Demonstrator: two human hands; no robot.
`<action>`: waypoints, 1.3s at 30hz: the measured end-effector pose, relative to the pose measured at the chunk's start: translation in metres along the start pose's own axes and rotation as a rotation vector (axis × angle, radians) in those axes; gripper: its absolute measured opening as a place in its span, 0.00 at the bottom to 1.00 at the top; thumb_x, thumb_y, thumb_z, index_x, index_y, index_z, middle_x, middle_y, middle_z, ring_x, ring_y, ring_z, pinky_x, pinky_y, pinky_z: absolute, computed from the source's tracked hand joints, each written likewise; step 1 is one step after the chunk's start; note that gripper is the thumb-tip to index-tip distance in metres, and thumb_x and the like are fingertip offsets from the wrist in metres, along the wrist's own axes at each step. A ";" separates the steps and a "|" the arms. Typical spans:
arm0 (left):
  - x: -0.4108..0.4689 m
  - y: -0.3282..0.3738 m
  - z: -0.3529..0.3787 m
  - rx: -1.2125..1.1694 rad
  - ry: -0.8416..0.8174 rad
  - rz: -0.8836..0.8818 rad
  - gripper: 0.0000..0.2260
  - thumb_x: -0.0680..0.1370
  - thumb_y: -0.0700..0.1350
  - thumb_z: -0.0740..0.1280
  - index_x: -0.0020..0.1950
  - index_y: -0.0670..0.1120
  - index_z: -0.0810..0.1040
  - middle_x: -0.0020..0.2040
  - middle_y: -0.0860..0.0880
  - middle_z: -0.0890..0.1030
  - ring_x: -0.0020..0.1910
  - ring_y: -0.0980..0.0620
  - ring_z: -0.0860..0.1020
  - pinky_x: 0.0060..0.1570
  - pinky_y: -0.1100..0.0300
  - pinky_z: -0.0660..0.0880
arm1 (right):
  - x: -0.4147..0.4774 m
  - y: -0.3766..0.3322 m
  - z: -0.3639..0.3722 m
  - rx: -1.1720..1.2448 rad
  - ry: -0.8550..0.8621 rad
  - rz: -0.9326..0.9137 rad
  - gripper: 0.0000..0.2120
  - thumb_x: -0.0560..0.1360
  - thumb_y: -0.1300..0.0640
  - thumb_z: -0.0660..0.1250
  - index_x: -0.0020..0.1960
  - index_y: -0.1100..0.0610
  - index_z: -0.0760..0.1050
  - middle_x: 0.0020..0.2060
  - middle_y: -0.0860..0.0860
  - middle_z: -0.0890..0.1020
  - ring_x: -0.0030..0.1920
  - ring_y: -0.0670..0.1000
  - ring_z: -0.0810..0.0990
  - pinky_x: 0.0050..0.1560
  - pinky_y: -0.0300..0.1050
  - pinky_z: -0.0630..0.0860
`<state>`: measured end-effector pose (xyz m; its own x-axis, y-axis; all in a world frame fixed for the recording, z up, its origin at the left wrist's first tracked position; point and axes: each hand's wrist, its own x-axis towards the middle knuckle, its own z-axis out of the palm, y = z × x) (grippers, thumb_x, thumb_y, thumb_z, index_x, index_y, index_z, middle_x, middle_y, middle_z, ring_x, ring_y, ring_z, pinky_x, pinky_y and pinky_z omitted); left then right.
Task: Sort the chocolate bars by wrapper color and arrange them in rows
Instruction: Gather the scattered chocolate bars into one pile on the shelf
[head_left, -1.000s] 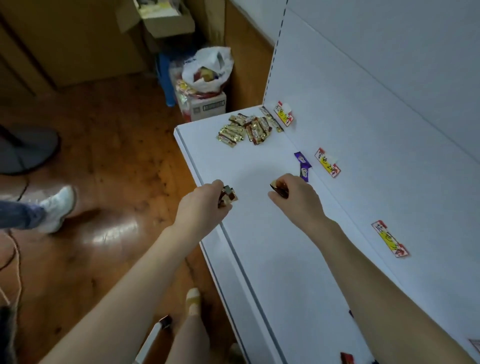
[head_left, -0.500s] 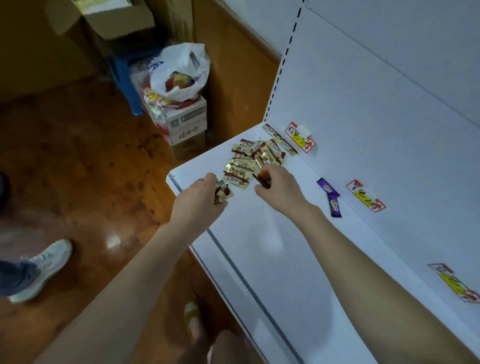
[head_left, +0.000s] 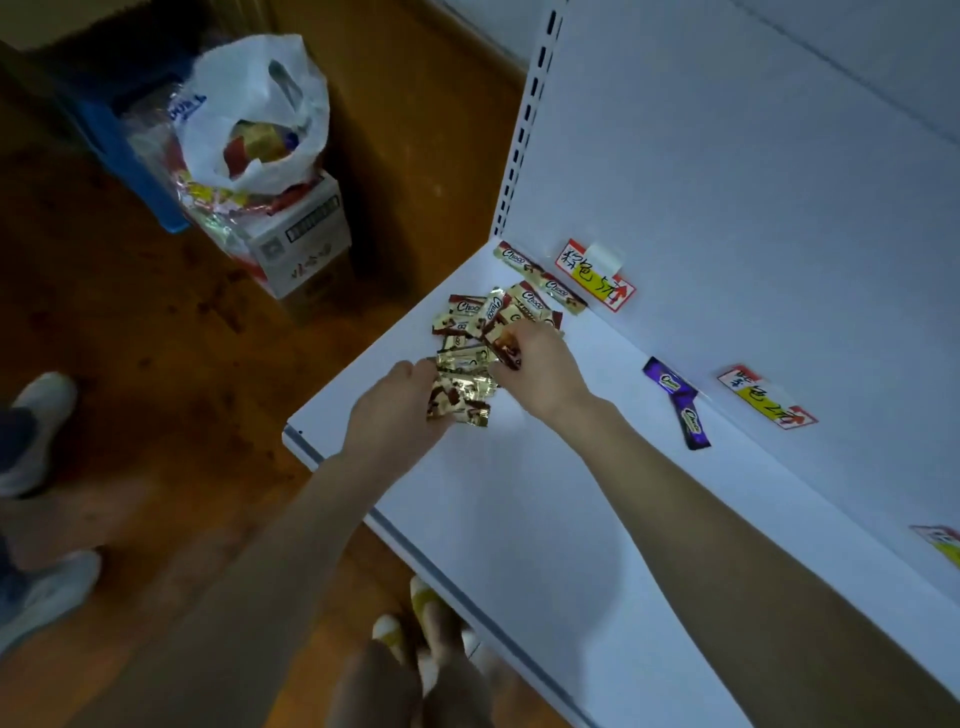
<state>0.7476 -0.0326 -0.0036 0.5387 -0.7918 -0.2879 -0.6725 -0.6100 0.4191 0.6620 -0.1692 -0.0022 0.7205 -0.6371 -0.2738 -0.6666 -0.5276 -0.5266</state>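
1. 1 s ago both hands hovered over the middle of the shelf (head_left: 519, 519), well apart from the pile; now they are at the pile near the shelf's left end. The purple bars, then just ahead of the right hand, now lie off to its right.
2. The hands have drawn closer together; each still carries what it carried before.
3. The pile (head_left: 467, 317) is a loose heap of gold bars with brown-and-red print, overlapping at mixed angles. 2 more gold bars (head_left: 540, 278) lie end to end along the back wall, just below a red-and-yellow label (head_left: 595, 275).
4. 2 purple bars (head_left: 675, 400) lie near the back wall, touching at their ends, beside a 2nd label (head_left: 766, 397).
5. The left hand (head_left: 395, 410) is curled, gripping a small bunch of gold bars (head_left: 460, 397) at the pile's near edge; how many, I cannot tell.
6. The right hand (head_left: 540, 369) pinches 1 bar (head_left: 506, 345) with a brown end, its fingers resting on the pile.
7. On the floor to the left, a white bag (head_left: 254, 109) sits on a box (head_left: 306, 234).
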 end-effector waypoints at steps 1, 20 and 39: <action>0.005 -0.003 0.002 0.012 -0.012 0.020 0.19 0.76 0.51 0.67 0.61 0.42 0.70 0.55 0.44 0.74 0.53 0.45 0.74 0.42 0.57 0.68 | 0.005 0.001 0.005 -0.009 0.003 0.011 0.07 0.73 0.59 0.66 0.49 0.60 0.71 0.47 0.58 0.73 0.45 0.55 0.72 0.40 0.42 0.64; 0.034 -0.026 0.006 0.184 0.014 0.641 0.12 0.63 0.41 0.79 0.41 0.40 0.81 0.38 0.43 0.81 0.36 0.42 0.80 0.34 0.53 0.77 | -0.018 0.007 0.009 -0.086 0.202 0.271 0.17 0.77 0.57 0.62 0.65 0.58 0.71 0.60 0.57 0.75 0.61 0.57 0.69 0.59 0.49 0.68; -0.133 0.207 0.118 0.159 -0.237 1.349 0.10 0.61 0.37 0.79 0.38 0.40 0.81 0.31 0.46 0.80 0.27 0.45 0.78 0.27 0.56 0.75 | -0.404 0.178 -0.045 0.072 0.542 1.054 0.18 0.79 0.55 0.60 0.66 0.60 0.69 0.62 0.56 0.73 0.63 0.55 0.70 0.60 0.46 0.67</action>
<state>0.4769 -0.0578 0.0199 -0.6584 -0.7440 0.1143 -0.6586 0.6429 0.3909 0.2436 -0.0317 0.0508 -0.3634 -0.9022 -0.2323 -0.8577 0.4213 -0.2949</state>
